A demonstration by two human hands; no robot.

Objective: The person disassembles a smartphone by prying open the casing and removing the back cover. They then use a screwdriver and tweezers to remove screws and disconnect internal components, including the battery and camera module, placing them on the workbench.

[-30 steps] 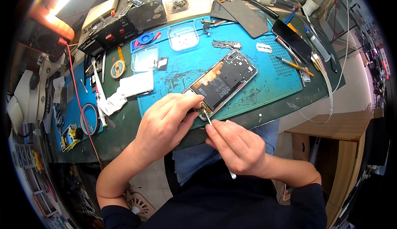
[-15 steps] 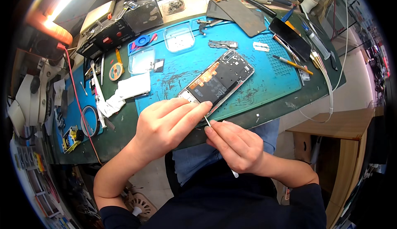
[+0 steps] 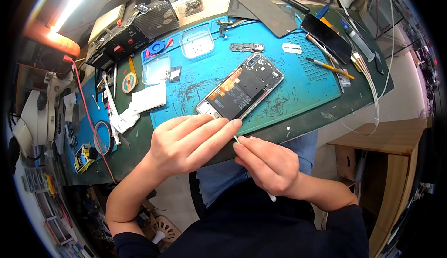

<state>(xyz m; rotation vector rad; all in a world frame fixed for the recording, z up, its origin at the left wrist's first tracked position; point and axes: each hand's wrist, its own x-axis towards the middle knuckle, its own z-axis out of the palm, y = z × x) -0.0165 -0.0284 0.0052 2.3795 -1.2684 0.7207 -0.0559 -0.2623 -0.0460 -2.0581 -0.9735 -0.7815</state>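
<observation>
An opened smartphone (image 3: 242, 90) lies slantwise on the blue work mat (image 3: 302, 92), its inside facing up with the black battery and orange flex cables bare. My left hand (image 3: 188, 141) is closed on the phone's near lower end and hides that corner; its thumb and fingertips lie along the edge. My right hand (image 3: 270, 162) pinches a thin white cotton swab (image 3: 273, 197). One white end sticks out below the palm, and the other shows past my fingertips, just off the phone's near edge beside my left fingers.
Clear plastic boxes (image 3: 197, 42) with small parts stand behind the phone. A metal bracket piece (image 3: 247, 47) and a razor blade (image 3: 292, 48) lie beyond it. At right are a black phone screen (image 3: 326, 39) and a yellow-handled brush (image 3: 330, 68); white tissue (image 3: 146, 99) lies left.
The swab's upper end has drawn back slightly from the phone's edge toward me, with my right hand moving a little right. My left hand keeps its hold on the phone.
</observation>
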